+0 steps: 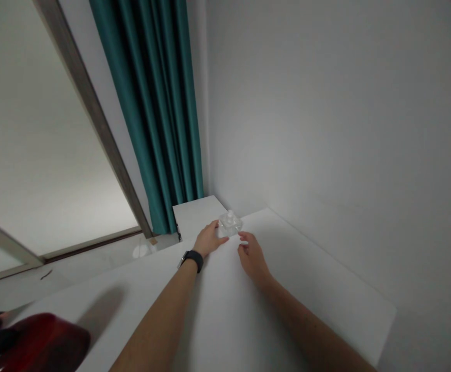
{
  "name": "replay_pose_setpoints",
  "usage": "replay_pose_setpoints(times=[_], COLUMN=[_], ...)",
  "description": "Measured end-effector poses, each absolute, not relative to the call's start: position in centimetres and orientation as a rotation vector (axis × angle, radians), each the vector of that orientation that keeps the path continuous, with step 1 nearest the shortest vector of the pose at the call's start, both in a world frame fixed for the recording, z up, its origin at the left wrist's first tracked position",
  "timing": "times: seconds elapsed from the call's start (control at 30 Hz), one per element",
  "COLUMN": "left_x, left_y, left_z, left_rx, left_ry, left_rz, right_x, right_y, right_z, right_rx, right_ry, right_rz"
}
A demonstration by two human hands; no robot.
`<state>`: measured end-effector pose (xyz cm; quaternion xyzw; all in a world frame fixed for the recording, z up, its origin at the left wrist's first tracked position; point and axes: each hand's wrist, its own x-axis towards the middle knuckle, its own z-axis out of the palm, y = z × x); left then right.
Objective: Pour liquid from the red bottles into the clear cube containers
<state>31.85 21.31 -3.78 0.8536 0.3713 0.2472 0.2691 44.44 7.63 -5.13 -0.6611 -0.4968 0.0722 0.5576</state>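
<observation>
A small clear glass bottle with a round stopper (230,223) stands at the far edge of a white table (326,279). My left hand (208,239), with a dark watch on its wrist, lies flat beside the bottle with its fingertips against the bottle's left side. My right hand (251,254) rests on the table just right of the bottle, fingers loosely curled and a fingertip close to its base. Neither hand has lifted the bottle.
A teal curtain (159,113) hangs in the corner behind a lower white cabinet top (194,214). A large window (35,155) fills the left. A grey wall runs along the table's right side. A dark red object (35,343) lies at the near left.
</observation>
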Motion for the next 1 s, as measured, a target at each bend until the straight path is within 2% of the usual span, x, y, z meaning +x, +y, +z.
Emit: replay_pose_setpoints(times=[0.23, 1.0], left_x=[32.0, 32.3], left_y=[21.3, 21.9], left_z=[-3.7, -4.4], left_rx=[2.306, 2.283], left_ry=[0.989, 1.025], left_rz=[0.690, 0.710], right_x=[47.4, 46.2], right_y=[9.6, 9.6], right_z=[-5.6, -4.4], right_rx=[-1.706, -2.129], right_ry=[-1.293, -1.468], right_rz=[0.108, 0.098])
